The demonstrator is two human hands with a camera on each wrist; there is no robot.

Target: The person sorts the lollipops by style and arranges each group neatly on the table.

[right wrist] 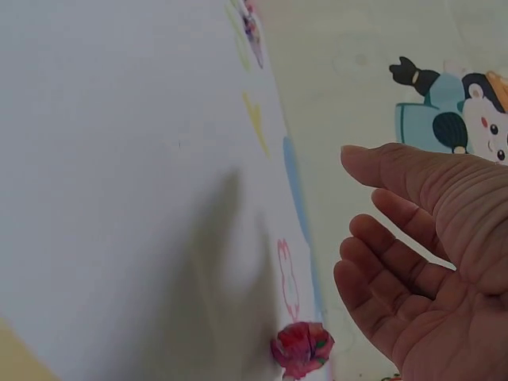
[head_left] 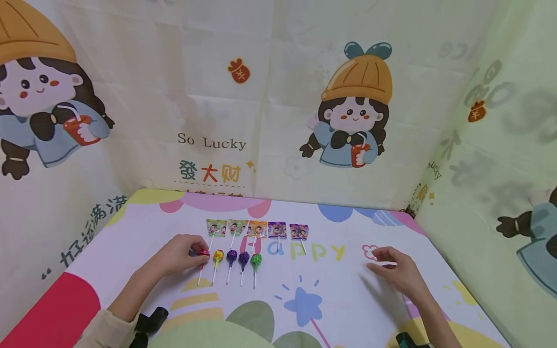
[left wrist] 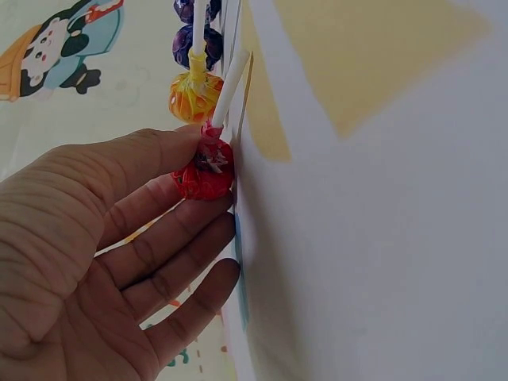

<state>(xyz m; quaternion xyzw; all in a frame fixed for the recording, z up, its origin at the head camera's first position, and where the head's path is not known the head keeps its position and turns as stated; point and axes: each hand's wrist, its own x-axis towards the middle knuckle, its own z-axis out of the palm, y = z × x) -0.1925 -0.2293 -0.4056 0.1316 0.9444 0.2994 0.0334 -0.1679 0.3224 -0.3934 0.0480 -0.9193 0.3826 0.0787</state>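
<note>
My left hand [head_left: 178, 256] pinches a red wrapped lollipop [left wrist: 208, 176] between thumb and forefinger, the other fingers spread loosely behind. The red one stands at the left end of a front row. Beside it lie a yellow lollipop [head_left: 218, 256], a dark purple lollipop [head_left: 232, 256], another dark purple lollipop [head_left: 244, 258] and a green lollipop [head_left: 256, 261], sticks toward me. Over the right part of the table my right hand [head_left: 400, 273] hovers, fingers loosely bent, thumb apart, nothing between them. Near it in the right wrist view is a pinkish-red wrapped ball [right wrist: 302, 348], hidden in the head view.
Behind the front row lies a row of flat-packet lollipops: two green packets [head_left: 216, 227], an orange packet [head_left: 257, 228] and two purple packets [head_left: 277, 230]. The printed tablecloth [head_left: 348, 299] meets patterned cloth walls [head_left: 270, 111] at the back and both sides.
</note>
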